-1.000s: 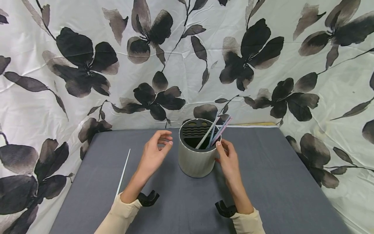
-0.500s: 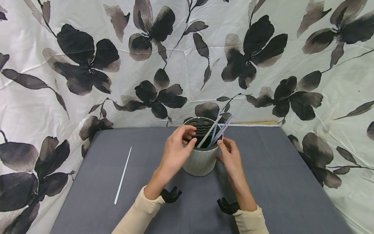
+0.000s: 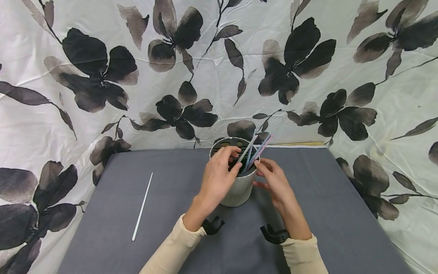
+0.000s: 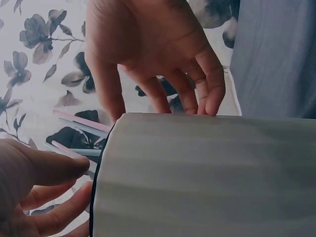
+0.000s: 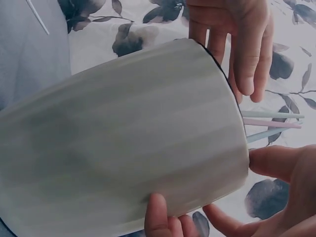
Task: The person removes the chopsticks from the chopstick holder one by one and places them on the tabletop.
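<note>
Your landmark here is the pale grey ribbed cylindrical holder (image 3: 237, 182) with the black slotted insert, standing on the dark grey tablecloth (image 3: 328, 213) toward its back edge. A few thin straws, pink, blue and whitish (image 3: 254, 152), already stand in the holder, leaning out over its far right rim, so I judge that part of the work as done. Your left hand (image 3: 219, 179) is over the holder's near left rim with the fingers curled down toward the opening, close beside the lower ends of those straws; the head view does not show plainly whether the fingertips pinch a straw or only hover at the insert, so I cannot tell what it holds, if anything. From the left wrist view the fingers hang over the rim with no straw clearly between them. Your right hand (image 3: 275, 182) sits at the holder's right side, fingers loosely spread, the thumb near the rim and the other fingers against or just beside the wall, steadying it more than gripping it. One long thin white straw (image 3: 142, 206) lies flat on the cloth well to the left of the holder, apart from both hands. As I read it, that lone straw is what remains outside the holder, and the ones inside may need settling into the slots.
</note>
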{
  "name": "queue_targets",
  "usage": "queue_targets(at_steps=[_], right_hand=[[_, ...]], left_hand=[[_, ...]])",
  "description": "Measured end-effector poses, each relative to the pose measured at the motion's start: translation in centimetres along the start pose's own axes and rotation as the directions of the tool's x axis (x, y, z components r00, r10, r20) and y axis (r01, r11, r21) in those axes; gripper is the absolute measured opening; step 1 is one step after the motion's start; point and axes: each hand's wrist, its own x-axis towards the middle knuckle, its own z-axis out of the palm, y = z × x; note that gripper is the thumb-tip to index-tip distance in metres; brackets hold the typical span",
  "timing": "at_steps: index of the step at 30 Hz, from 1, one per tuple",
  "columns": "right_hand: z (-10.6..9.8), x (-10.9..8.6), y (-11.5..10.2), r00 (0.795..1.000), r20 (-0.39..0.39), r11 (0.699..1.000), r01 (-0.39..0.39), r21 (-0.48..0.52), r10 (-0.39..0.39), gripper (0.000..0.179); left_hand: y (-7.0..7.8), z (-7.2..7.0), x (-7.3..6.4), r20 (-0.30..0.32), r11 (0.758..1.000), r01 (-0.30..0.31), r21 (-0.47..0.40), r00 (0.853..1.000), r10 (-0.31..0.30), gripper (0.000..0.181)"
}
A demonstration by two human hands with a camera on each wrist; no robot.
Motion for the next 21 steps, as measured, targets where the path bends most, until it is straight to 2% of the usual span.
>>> queue_targets(at_steps=[6,14,21], right_hand=[[0.0,0.6,0.0,1.000,0.014,1.000,-0.010,0.010,0.010,0.064],[-0.3,0.5,0.4,1.000,0.015,1.000,0.006,0.002,-0.006,0.064],[-0.2,0.6,0.4,1.000,0.017,1.000,0.018,-0.011,-0.018,0.065]], left_hand=[[0.1,0.4,0.3,-0.021,0.997,0.006,0.073,1.000,-0.004,0.033],[0.4,1.3,0.4,-0.026,0.988,0.013,0.154,1.000,-0.009,0.025],[0.2,1.9,0.4,-0.079,0.973,-0.013,0.229,0.996,0.032,0.015]])
